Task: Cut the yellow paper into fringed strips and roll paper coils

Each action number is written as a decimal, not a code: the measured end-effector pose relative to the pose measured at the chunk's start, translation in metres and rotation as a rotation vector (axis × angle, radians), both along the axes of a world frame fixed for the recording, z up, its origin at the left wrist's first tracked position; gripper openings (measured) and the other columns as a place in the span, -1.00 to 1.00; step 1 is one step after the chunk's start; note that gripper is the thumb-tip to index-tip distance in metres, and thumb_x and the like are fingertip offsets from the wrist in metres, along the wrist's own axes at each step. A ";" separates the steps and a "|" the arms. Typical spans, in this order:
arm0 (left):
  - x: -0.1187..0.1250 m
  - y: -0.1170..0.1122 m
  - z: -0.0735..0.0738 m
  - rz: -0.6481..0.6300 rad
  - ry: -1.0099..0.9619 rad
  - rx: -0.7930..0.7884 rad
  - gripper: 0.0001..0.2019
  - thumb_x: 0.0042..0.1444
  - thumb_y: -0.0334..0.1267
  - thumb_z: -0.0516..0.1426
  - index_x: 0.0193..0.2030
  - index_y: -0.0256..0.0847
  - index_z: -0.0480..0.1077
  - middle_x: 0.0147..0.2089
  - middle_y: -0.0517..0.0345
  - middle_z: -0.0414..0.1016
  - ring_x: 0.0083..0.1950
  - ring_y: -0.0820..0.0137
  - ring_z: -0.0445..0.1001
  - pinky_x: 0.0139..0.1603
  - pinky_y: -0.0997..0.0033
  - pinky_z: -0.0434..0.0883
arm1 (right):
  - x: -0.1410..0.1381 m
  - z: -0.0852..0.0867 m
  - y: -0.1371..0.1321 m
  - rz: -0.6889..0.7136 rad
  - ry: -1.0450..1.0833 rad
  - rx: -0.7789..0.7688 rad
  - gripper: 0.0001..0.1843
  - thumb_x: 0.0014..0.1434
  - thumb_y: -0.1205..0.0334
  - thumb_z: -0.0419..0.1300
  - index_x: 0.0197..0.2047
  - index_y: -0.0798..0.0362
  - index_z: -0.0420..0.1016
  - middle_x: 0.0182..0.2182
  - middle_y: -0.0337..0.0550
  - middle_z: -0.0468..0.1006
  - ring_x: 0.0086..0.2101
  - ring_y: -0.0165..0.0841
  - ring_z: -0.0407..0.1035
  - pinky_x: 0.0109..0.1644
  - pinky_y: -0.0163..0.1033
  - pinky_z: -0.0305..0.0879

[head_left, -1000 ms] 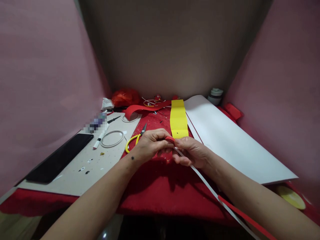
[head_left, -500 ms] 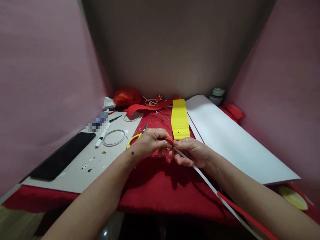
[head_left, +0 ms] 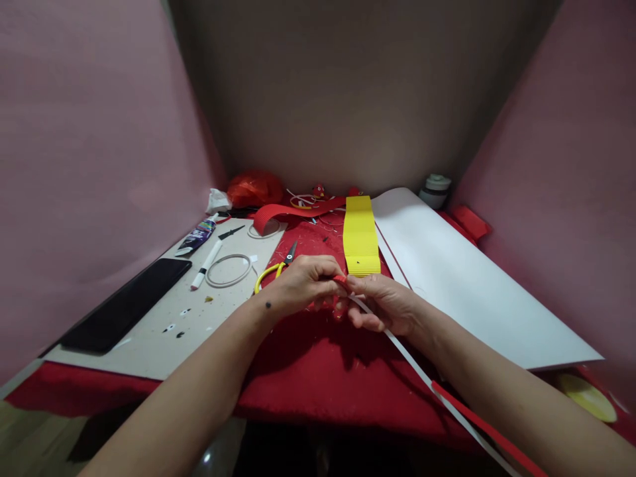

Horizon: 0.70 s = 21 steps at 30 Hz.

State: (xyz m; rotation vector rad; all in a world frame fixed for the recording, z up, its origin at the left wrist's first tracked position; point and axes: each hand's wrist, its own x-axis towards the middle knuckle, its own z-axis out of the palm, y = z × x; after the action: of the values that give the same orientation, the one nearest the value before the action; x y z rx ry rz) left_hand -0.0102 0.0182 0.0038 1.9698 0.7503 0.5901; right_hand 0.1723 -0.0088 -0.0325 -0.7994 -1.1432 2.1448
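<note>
Between both hands, above the red cloth, is a small curled piece of red paper strip (head_left: 340,281). My left hand (head_left: 311,281) pinches it from the left with thumb and fingers. From the right, the thumb and forefinger of my right hand (head_left: 382,301) press on the same piece, the lower fingers curled beneath. A long white strip (head_left: 405,354) runs from the pinch under my right hand toward the lower right, where a red length (head_left: 489,427) continues beside it. Fingers partly cover the curl. Yellow-handled scissors (head_left: 271,268) lie beyond my left wrist.
Yellow corrugated paper (head_left: 362,235) and a wide red corrugated strip (head_left: 293,212) lie ahead. A white sheet (head_left: 472,291) covers the right side. On the left board (head_left: 149,354) are a black phone (head_left: 129,305), marker (head_left: 206,265), glue-like tube (head_left: 197,235) and wire coil (head_left: 228,270).
The view has shifted slightly, so the table items sit a little differently in frame. Both hands keep their pinch on the red curl, with only small finger movements.
</note>
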 end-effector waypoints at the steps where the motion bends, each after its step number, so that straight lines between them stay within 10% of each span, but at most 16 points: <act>1: 0.001 -0.001 0.001 0.002 -0.031 -0.124 -0.92 0.01 -0.33 0.14 -0.38 -0.32 0.41 -0.48 0.19 0.42 -0.57 0.56 0.35 -0.58 0.58 0.30 | 0.000 0.001 0.000 -0.003 0.016 0.012 -0.52 0.10 -0.09 0.19 -0.33 0.27 0.48 -0.67 -0.15 0.48 -0.80 -0.61 0.08 -0.78 -0.46 -0.16; 5: 0.006 -0.006 0.002 0.067 -0.157 -0.372 -0.90 -0.07 -0.35 0.20 -0.41 -0.35 0.38 -0.58 0.23 0.40 -0.60 0.53 0.35 -0.63 0.58 0.30 | 0.000 0.006 -0.003 -0.019 0.068 0.057 -0.52 0.07 -0.09 0.21 -0.33 0.27 0.49 -0.68 -0.15 0.48 -0.79 -0.61 0.08 -0.78 -0.47 -0.16; 21: 0.004 -0.007 -0.001 0.115 -0.133 -0.223 -0.92 -0.02 -0.35 0.15 -0.42 -0.34 0.40 -0.57 0.18 0.47 -0.62 0.48 0.43 -0.66 0.57 0.36 | 0.001 0.009 -0.002 -0.024 0.056 0.043 -0.57 0.07 -0.04 0.23 -0.32 0.25 0.48 -0.67 -0.15 0.49 -0.80 -0.61 0.08 -0.78 -0.47 -0.16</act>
State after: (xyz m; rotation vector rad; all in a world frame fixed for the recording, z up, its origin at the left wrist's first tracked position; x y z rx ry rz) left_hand -0.0061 0.0115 0.0030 1.6747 0.8136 0.6692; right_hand 0.1733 -0.0111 -0.0238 -0.7256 -1.1409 2.1028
